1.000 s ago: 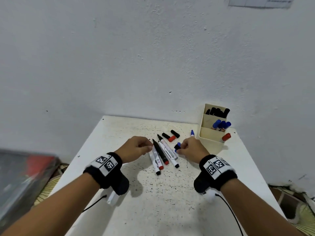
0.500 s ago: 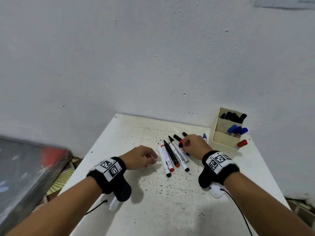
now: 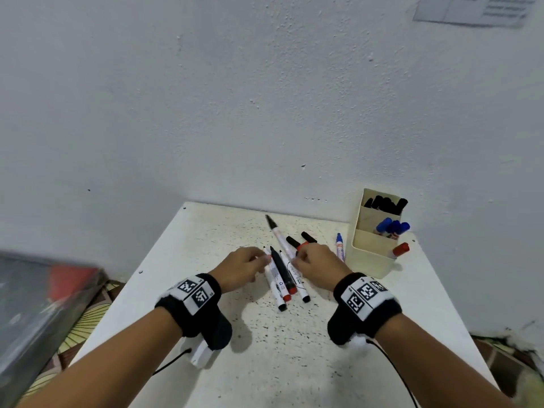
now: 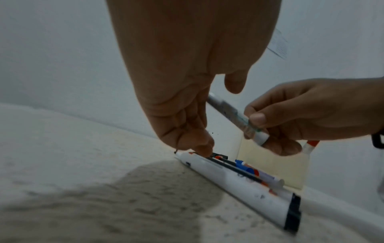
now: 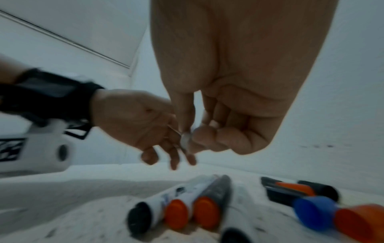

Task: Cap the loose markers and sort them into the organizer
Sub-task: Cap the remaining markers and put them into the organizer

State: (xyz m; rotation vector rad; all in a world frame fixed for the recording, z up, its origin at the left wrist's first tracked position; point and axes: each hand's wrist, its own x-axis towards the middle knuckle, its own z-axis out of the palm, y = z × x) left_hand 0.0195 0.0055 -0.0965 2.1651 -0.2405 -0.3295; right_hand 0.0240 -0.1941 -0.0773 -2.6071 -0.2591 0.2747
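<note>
My right hand (image 3: 298, 256) pinches a white marker with a bare black tip (image 3: 278, 234) by its rear end and holds it off the table, tip pointing up and away. The left wrist view shows that marker (image 4: 228, 111) between thumb and fingers. My left hand (image 3: 263, 260) reaches down beside it, fingertips (image 4: 202, 150) touching the tip end of three uncapped markers (image 3: 279, 279) lying side by side. Loose black and red caps (image 3: 298, 242) lie just behind my right hand. The cream organizer (image 3: 368, 260) stands at the right rear, holding black, blue and red capped markers.
A blue marker (image 3: 340, 247) lies flat against the organizer's left wall. The white speckled table (image 3: 294, 363) meets the wall at the back. A dark box with red on it (image 3: 44, 295) sits lower, off the left edge.
My right hand has lifted one black-tipped marker out of the row, leaving three. My left hand has moved right onto the row's tips.
</note>
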